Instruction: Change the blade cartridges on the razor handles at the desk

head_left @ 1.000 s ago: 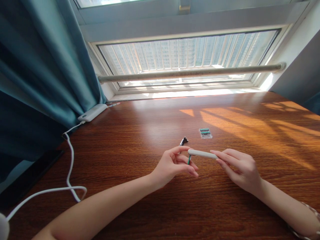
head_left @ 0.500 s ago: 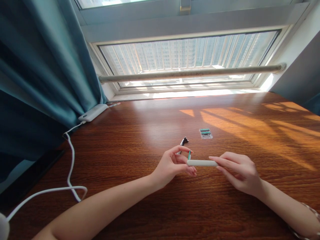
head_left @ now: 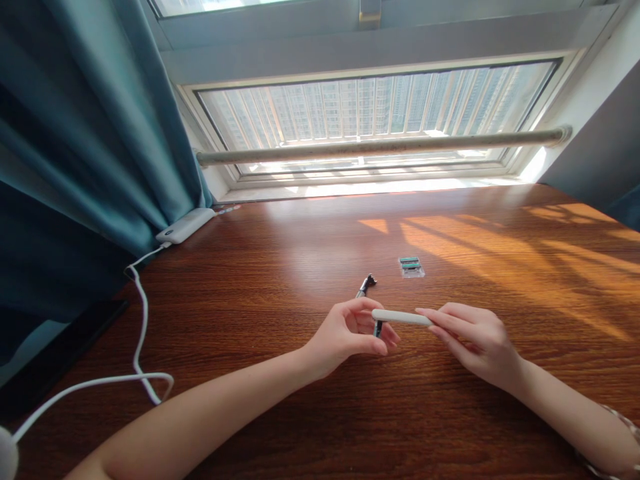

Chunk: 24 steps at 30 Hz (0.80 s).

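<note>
My right hand (head_left: 473, 337) pinches a slim white bar (head_left: 403, 317) by its right end, holding it roughly level above the table. At the bar's left end hangs a small dark razor cartridge (head_left: 378, 328). Curled around that end, the thumb and fingers of my left hand (head_left: 347, 328) grip the cartridge from the side. Whether the cartridge is fixed to the bar I cannot tell. Just beyond my left hand lies a black and silver razor handle (head_left: 367, 285), its near end hidden by my fingers. Farther back sits a clear blister tray (head_left: 411, 267) with green-striped razor cartridges.
A white power strip (head_left: 186, 226) lies at the back left by the blue curtain (head_left: 145, 120), its white cable (head_left: 145, 320) looping down the left side. The wooden table (head_left: 280, 253) reaches the window, with sunlight falling across its right part.
The white bar's left end has risen slightly and tilted. The cartridge, which stuck up above the bar with its green strip showing, now points down below it. My left fingers have shifted around it.
</note>
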Each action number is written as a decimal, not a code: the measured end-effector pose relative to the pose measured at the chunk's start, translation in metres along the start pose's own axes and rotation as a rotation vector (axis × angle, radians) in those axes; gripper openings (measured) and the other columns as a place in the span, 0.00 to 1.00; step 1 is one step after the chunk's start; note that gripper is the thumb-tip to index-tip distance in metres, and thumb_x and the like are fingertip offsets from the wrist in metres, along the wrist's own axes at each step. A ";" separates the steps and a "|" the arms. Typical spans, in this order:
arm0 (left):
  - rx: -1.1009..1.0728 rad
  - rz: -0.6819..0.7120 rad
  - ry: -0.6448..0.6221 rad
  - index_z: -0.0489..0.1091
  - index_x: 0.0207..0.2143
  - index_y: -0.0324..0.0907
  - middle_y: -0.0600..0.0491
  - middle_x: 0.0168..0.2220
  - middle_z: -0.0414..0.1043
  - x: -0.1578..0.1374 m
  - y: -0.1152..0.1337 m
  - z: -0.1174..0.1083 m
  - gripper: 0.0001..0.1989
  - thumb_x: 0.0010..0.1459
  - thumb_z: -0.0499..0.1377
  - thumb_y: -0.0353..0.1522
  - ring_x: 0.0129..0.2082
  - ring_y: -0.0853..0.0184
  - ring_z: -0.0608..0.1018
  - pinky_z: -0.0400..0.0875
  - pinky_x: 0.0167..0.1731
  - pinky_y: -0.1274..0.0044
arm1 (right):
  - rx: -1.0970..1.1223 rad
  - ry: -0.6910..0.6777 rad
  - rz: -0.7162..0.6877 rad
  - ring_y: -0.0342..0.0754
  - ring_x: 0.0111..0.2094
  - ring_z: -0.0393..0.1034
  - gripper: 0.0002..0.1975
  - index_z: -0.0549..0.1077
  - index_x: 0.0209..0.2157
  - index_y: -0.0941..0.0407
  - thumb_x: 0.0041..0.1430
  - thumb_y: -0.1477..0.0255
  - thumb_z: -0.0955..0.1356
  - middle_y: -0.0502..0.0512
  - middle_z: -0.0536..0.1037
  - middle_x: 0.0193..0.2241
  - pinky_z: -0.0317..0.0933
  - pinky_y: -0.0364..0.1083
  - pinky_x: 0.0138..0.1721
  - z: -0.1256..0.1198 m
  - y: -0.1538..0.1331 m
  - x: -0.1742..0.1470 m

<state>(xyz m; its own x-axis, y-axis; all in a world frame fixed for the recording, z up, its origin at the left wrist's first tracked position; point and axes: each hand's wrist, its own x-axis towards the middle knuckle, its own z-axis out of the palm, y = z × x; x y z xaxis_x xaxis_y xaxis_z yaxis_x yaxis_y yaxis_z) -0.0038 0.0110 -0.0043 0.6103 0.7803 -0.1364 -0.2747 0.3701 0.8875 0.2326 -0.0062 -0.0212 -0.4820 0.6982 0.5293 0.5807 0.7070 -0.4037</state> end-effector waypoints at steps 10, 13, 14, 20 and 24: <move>0.041 0.049 0.100 0.67 0.37 0.39 0.48 0.38 0.71 0.001 0.003 0.001 0.21 0.37 0.65 0.25 0.32 0.64 0.75 0.70 0.31 0.73 | -0.015 0.056 0.005 0.42 0.26 0.68 0.17 0.69 0.46 0.55 0.53 0.78 0.63 0.54 0.75 0.28 0.62 0.40 0.27 -0.001 -0.004 0.000; 0.035 0.059 0.122 0.67 0.39 0.39 0.48 0.36 0.72 0.002 0.003 0.001 0.22 0.38 0.65 0.26 0.31 0.64 0.75 0.70 0.31 0.72 | -0.069 0.121 0.072 0.42 0.26 0.68 0.16 0.70 0.45 0.54 0.53 0.77 0.64 0.53 0.75 0.27 0.62 0.41 0.27 0.000 -0.003 -0.001; 0.034 0.062 0.127 0.68 0.39 0.39 0.48 0.36 0.72 0.002 0.003 0.001 0.21 0.38 0.65 0.26 0.31 0.65 0.75 0.70 0.31 0.72 | -0.071 0.132 0.073 0.42 0.26 0.68 0.16 0.70 0.45 0.54 0.53 0.77 0.64 0.53 0.75 0.27 0.62 0.40 0.27 0.000 -0.002 -0.001; 0.029 0.058 0.126 0.69 0.40 0.39 0.48 0.36 0.71 0.002 0.002 0.001 0.21 0.39 0.64 0.25 0.32 0.65 0.74 0.70 0.31 0.72 | -0.053 0.096 0.030 0.43 0.27 0.69 0.18 0.69 0.46 0.54 0.52 0.79 0.65 0.54 0.75 0.28 0.62 0.41 0.28 0.000 -0.002 -0.001; 0.030 0.049 0.146 0.69 0.40 0.39 0.50 0.34 0.72 0.003 0.001 -0.001 0.22 0.39 0.64 0.24 0.34 0.65 0.74 0.69 0.34 0.71 | -0.082 0.146 0.055 0.43 0.27 0.69 0.16 0.70 0.45 0.54 0.52 0.77 0.64 0.53 0.75 0.28 0.63 0.41 0.28 0.000 -0.001 -0.001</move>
<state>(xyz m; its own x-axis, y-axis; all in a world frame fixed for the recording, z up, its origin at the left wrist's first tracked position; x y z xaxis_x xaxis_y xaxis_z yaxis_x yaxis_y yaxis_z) -0.0028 0.0142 -0.0037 0.4814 0.8630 -0.1532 -0.2776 0.3159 0.9073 0.2325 -0.0079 -0.0208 -0.3509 0.7073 0.6137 0.6578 0.6526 -0.3760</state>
